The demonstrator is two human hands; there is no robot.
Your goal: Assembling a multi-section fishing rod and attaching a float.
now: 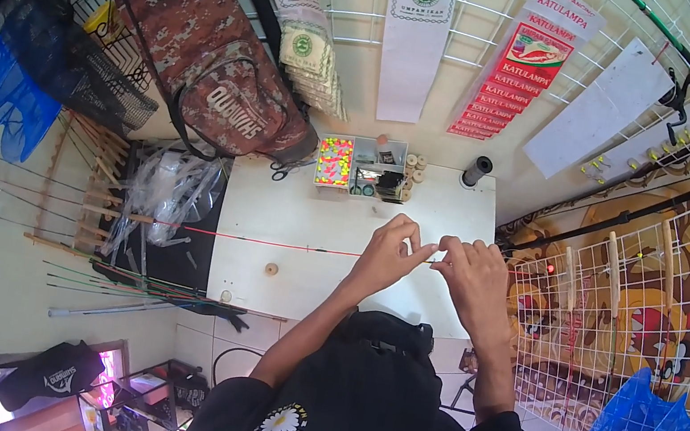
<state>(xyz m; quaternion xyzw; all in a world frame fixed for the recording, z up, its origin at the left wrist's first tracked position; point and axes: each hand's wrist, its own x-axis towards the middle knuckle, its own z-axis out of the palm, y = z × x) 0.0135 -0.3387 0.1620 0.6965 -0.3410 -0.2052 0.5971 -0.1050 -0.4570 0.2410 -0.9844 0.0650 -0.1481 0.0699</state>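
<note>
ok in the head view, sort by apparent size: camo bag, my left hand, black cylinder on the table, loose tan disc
Largest to smallest:
1. camo bag
2. left hand
3. black cylinder
4. tan disc

The thin red rod (268, 242) is long and skinny like a stick, and it lies sideways, nearly flat and straight, above the white bench (315, 292), with a bright red middle and a little dark mark partway along. Its left part turns tan, like wood, and pokes out past the bench's left side (the very end is hard to see there). Its right part goes behind the left hand (393, 252), and the skinny tip shows again in the small gap, where the right hand's (472, 276) grip pinches it.
</note>
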